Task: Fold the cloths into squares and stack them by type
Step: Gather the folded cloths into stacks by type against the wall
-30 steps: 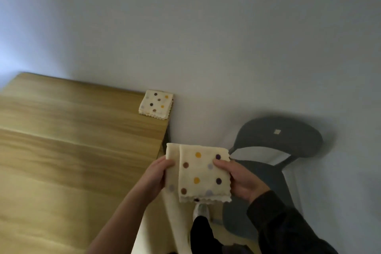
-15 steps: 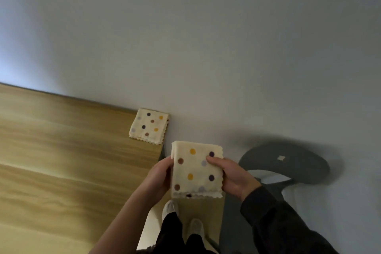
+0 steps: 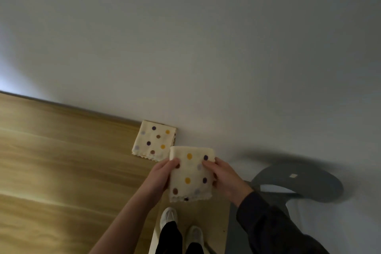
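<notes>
A cream cloth with coloured dots (image 3: 191, 173), folded into a square, hangs in the air just past the table's right end. My left hand (image 3: 159, 177) pinches its left edge and my right hand (image 3: 224, 177) pinches its right edge. A second folded dotted cloth (image 3: 153, 140) lies flat on the far right corner of the wooden table (image 3: 61, 161), against the wall. The held cloth's top left corner overlaps the lying cloth's near right corner in the view.
A grey chair (image 3: 299, 183) stands to the right of the table, near the wall (image 3: 206, 47). My feet in pale shoes (image 3: 179, 227) show below the held cloth, on the floor beside the table's end.
Both hands have carried the folded cloth up and left, closer to the cloth lying on the table corner. The fold is now tidier and squarer than one second ago.
</notes>
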`<state>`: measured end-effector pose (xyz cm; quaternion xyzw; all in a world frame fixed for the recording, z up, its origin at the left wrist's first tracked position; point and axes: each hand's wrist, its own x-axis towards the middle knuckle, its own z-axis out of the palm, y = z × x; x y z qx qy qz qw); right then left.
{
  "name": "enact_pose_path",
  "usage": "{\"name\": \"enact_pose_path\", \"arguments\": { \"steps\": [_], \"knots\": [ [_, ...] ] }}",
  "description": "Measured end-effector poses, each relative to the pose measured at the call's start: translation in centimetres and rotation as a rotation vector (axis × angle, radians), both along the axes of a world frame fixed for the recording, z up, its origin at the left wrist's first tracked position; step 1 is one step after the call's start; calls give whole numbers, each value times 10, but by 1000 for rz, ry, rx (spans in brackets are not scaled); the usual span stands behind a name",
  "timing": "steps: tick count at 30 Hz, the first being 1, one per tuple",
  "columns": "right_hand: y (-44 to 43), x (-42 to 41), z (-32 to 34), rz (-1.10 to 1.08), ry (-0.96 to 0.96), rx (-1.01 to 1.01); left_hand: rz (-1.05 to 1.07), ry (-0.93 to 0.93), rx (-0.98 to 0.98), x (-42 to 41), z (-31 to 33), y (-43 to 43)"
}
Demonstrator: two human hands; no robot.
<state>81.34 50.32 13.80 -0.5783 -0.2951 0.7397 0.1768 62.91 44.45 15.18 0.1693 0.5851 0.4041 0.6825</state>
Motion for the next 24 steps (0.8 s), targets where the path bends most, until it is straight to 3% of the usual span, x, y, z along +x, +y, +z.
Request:
{"name": "enact_pose_path", "arguments": {
  "steps": [5, 8, 19, 24],
  "knots": [
    [20, -27, -19, 46, 178, -155, 83, -46, -81, -39, -6, 26],
    [30, -50, -25, 47, 136, -156, 31, 30, -93, -67, -16, 43],
    [64, -112, -39, 11, 4, -92, -98, 602, -63, -110, -47, 95],
    [72, -123, -47, -14, -46, -102, -150, 707, -100, -114, -58, 110]
  ]
}}
